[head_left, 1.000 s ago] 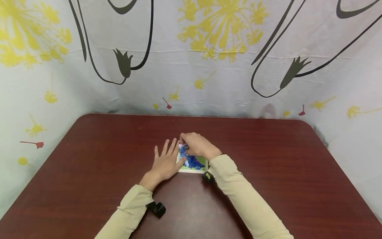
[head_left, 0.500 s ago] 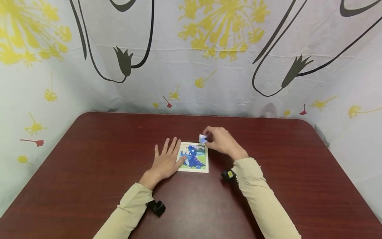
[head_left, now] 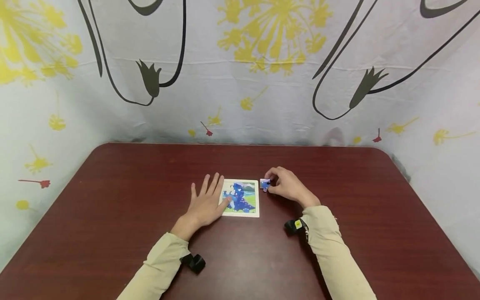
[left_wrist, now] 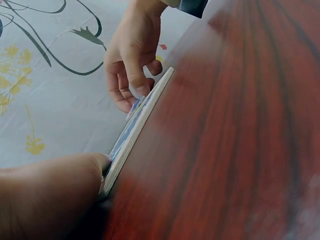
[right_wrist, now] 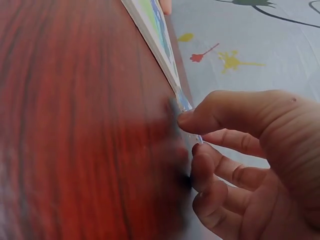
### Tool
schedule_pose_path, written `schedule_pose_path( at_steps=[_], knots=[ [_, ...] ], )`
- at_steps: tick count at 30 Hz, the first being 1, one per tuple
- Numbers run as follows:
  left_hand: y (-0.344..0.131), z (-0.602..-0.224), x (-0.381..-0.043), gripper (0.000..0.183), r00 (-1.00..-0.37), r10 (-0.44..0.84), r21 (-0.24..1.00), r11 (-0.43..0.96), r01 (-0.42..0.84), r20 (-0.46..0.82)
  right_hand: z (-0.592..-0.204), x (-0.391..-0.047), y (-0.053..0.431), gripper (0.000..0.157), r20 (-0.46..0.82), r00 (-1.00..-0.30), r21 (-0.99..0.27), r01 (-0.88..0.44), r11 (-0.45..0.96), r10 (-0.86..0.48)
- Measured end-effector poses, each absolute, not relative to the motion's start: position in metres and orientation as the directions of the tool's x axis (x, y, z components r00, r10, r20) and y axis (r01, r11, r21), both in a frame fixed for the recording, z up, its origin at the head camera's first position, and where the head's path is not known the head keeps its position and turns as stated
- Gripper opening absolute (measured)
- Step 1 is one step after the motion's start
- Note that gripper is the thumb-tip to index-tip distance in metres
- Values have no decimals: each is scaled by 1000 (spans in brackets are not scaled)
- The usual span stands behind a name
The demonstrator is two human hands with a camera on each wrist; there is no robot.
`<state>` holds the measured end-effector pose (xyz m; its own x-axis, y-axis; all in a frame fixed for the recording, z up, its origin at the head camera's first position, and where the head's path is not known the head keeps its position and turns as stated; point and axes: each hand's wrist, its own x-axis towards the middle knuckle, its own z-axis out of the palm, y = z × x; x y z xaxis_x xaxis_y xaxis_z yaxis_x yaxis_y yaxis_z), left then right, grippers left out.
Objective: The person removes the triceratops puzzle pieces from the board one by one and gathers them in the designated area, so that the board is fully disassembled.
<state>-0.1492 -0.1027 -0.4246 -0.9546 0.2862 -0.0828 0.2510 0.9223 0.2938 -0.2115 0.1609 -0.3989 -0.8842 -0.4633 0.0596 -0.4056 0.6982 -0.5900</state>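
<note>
A small jigsaw puzzle (head_left: 245, 202) with a blue dinosaur picture lies flat in a pale frame (head_left: 240, 215) near the middle of the table. My left hand (head_left: 205, 204) rests on its left side, fingers spread and straight, thumb over the picture. At the puzzle's upper left, a pale patch shows in the picture. Just right of the frame's upper right corner, my right hand (head_left: 288, 186) pinches a blue and lilac puzzle piece (head_left: 264, 184) between thumb and fingers. In the right wrist view, the thumb and fingers hide most of that piece (right_wrist: 184, 101).
The dark red wooden table (head_left: 150, 166) extends on all sides of the puzzle. A white curtain (head_left: 285, 112) with yellow and grey flower prints hangs behind the far edge. Black wrist cameras (head_left: 196, 263) sit under both sleeves.
My right hand has moved right, from the puzzle's upper left to beyond its right side, bringing the piece out of the picture and then lower beside the frame. The left hand stays in place.
</note>
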Motion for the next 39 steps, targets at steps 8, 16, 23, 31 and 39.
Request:
schedule_pose_path(
  at_steps=[8,16,23,31,39],
  knots=[
    [-103,-426,-150,73,-956,284,300,921,249,-79,-401,-213,157,24,35,-885,-605,-389,695,-465],
    [-102,-426,-151,74,-954,288,306,918,251,-83,-402,-214,156,24,5,-895,-635,-347,690,-446],
    [-103,-425,-150,74,-954,287,315,916,248,-84,-404,-213,158,27,8,-899,-658,-335,675,-438],
    [-102,-425,-148,73,-953,292,326,911,251,-82,-398,-209,164,27,56,-910,-689,-334,644,-412],
    [-105,-427,-150,74,-954,289,325,912,250,-78,-381,-212,140,18,139,-859,-637,-459,619,-493]
  ],
)
